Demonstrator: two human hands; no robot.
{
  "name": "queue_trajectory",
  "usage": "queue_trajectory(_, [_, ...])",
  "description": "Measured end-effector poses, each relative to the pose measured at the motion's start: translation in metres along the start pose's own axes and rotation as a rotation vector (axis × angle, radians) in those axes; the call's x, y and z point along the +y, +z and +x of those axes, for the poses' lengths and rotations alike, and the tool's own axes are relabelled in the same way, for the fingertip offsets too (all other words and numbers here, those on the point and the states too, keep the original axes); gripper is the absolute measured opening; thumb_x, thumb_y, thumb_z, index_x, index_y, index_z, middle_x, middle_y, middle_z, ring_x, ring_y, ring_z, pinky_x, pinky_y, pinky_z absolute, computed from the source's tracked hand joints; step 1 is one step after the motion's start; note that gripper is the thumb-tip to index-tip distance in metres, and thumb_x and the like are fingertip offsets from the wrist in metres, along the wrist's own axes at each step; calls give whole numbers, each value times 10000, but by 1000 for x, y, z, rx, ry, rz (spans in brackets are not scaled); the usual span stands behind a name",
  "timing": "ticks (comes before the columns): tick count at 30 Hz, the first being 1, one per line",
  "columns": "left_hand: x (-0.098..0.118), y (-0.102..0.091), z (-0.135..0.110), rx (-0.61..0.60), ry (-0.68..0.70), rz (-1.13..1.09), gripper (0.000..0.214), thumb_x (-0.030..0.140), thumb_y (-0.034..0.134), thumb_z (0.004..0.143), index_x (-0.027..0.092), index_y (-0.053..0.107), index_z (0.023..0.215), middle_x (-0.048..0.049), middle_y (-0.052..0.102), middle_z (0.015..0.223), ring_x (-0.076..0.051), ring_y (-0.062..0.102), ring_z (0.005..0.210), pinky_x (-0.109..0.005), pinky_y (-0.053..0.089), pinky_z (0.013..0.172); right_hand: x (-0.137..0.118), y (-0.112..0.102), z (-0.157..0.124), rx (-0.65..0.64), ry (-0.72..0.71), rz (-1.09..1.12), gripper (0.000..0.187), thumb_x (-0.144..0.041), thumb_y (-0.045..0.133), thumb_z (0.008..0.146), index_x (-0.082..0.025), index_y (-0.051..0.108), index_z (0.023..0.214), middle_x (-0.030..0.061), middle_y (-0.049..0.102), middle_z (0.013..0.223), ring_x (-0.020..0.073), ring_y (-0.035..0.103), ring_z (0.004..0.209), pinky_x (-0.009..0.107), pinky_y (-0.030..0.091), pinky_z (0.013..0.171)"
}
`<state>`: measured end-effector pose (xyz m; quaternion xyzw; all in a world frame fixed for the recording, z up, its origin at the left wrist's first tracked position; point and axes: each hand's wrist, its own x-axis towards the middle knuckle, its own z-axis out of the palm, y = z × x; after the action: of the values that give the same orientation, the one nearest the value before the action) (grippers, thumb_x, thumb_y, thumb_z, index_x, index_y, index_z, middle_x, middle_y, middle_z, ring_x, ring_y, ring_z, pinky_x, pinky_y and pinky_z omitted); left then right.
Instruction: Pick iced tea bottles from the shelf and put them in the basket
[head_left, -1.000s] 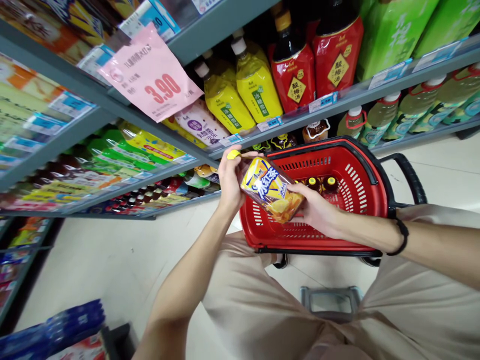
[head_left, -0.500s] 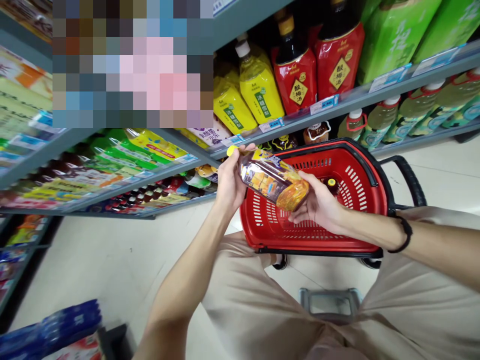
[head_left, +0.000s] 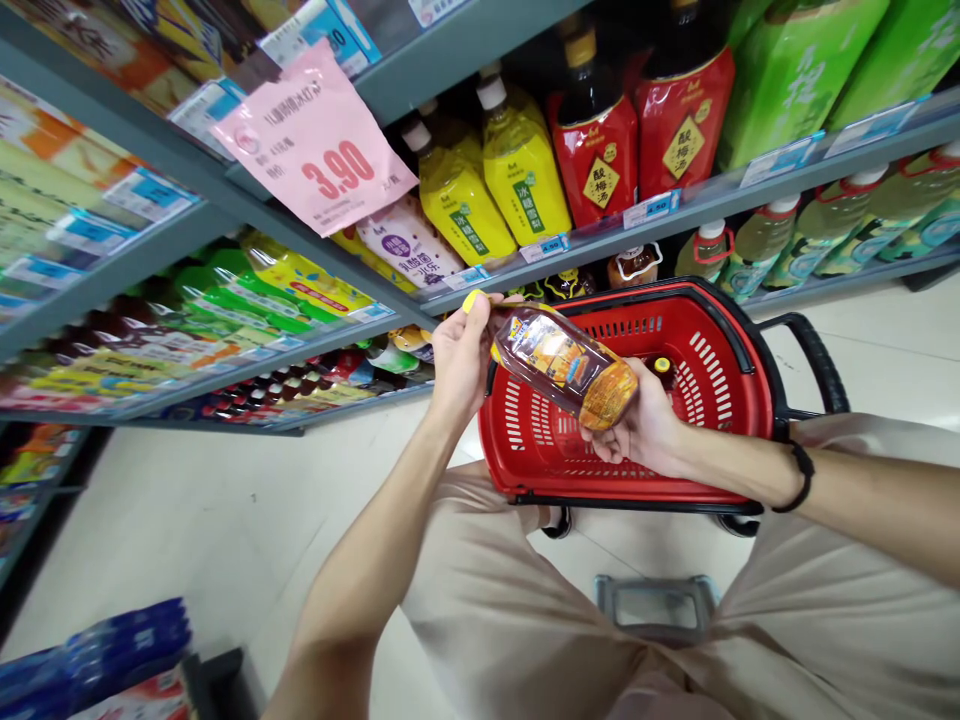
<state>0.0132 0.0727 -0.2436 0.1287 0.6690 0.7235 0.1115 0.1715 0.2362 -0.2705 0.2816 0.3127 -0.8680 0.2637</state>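
Note:
Both hands hold one iced-tea bottle (head_left: 564, 362) with a yellow cap and a yellow label, lying sideways above a red shopping basket (head_left: 731, 360). My left hand (head_left: 459, 355) is closed round the neck end, near the cap. My right hand (head_left: 643, 420) is closed under the bottom end; a black band sits on that wrist. The bottle's side with small print faces me. Inside the basket two dark bottles with yellow caps show behind the held one.
Grey shelves (head_left: 675, 210) run across the top with yellow, red and green drink bottles and price tags. A pink 3.90 price sign (head_left: 319, 150) hangs at upper left. Lower shelves at left hold more bottles. Pale floor tiles lie below; my beige trousers fill the bottom.
The bottle has been turned in my hands: the big yellow front label faced me a second ago, and now the back with small print does. Hands stay in place.

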Motion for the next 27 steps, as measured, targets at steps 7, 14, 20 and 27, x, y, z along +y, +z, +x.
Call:
queue_trajectory(7, [8, -17, 5, -33, 243, 551, 665, 820, 642, 940, 198, 549, 724, 12, 509, 663, -124, 447, 627, -269, 373, 597, -2, 3, 1, 95, -48, 48, 665, -620, 185, 1021, -164, 642, 865, 111, 675, 605, 185, 541, 394, 247, 352, 364])
queue_trajectory(14, [8, -25, 8, -139, 163, 554, 472, 626, 743, 941, 207, 574, 806, 40, 460, 637, -94, 351, 543, -242, 287, 515, -16, -14, 22, 214, -157, -96, 538, -513, 222, 1070, -180, 645, 1093, 55, 714, 660, 212, 654, 486, 285, 530, 461])
queue_trajectory(20, [6, -11, -3, -274, 281, 821, 302, 487, 726, 925, 206, 616, 924, -7, 675, 763, -140, 586, 655, -260, 430, 636, -68, -49, 39, 310, -130, -1595, 489, -432, 383, 1108, -122, 739, 1238, 220, 825, 1073, 334, 817, 994, 437, 653, 882])
queue_trajectory(27, [-68, -9, 25, -622, -27, 1612, 261, 419, 718, 937, 177, 698, 1031, -101, 787, 965, -265, 748, 935, -309, 502, 782, -92, -67, 37, 398, 85, -1970, 351, -251, 734, 883, -126, 837, 1194, 247, 801, 1238, 449, 742, 1237, 569, 580, 1056])
